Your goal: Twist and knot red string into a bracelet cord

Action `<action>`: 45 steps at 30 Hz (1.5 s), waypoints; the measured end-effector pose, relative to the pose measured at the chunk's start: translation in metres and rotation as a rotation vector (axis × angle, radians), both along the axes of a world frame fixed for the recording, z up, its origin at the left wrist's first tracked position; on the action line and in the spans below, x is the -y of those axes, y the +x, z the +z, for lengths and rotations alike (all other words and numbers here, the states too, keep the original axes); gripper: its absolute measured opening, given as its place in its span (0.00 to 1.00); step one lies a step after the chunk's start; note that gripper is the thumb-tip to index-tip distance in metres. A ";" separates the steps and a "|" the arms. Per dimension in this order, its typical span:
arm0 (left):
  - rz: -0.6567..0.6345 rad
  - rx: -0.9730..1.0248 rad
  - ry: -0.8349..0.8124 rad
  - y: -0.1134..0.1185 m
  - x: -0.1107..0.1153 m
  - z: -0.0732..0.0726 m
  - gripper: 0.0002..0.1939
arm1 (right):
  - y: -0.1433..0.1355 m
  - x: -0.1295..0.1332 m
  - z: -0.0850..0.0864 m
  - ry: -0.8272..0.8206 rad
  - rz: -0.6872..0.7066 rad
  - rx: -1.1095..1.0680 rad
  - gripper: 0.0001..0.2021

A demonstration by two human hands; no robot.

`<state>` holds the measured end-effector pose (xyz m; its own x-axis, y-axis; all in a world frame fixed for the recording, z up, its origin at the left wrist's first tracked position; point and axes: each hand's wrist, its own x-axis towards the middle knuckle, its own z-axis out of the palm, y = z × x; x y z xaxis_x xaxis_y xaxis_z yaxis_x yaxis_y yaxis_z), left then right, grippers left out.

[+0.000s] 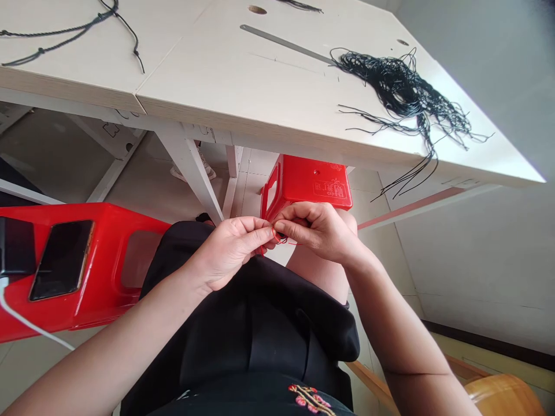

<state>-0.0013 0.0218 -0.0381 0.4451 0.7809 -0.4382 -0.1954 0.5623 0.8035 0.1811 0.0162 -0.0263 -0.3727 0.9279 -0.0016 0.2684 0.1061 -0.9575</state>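
Both hands pinch a thin red cord over the lap.
The left hand (229, 245) and right hand (318, 231) hold the red cord (277, 237) with closed fingertips; the knot seems only begun, and the bundle of black cords (403, 86) lies untouched on the desk (243, 81).

The table (243, 75) is showing a pale, matt wood-grain laminate. A metal ruler (286, 43) is lying dull grey on it, beside a bundle of thin, matt black cords (403, 86). The red stools (108, 254) are gleaming as glossy, smooth plastic. The phone (63, 260) is shining glassy. The black skirt (260, 323) is looking like soft matt cloth.
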 end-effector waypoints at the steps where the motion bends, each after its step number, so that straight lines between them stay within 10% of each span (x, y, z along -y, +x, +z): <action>1: -0.014 0.017 -0.018 -0.001 0.000 0.000 0.12 | 0.000 0.000 0.000 0.012 -0.001 0.007 0.10; 19: -0.047 0.070 0.019 -0.010 -0.005 0.005 0.12 | -0.015 0.013 0.010 0.159 -0.091 0.077 0.07; 28: -0.123 -0.054 0.129 -0.002 0.001 0.002 0.07 | 0.006 -0.008 0.017 0.048 0.137 0.057 0.10; 34: -0.051 -0.082 0.105 -0.010 0.002 0.005 0.07 | 0.007 -0.006 0.006 0.393 -0.387 0.108 0.09; 45: 0.015 -0.070 0.147 -0.016 -0.007 0.008 0.06 | -0.010 0.028 -0.023 0.122 -0.214 -0.041 0.10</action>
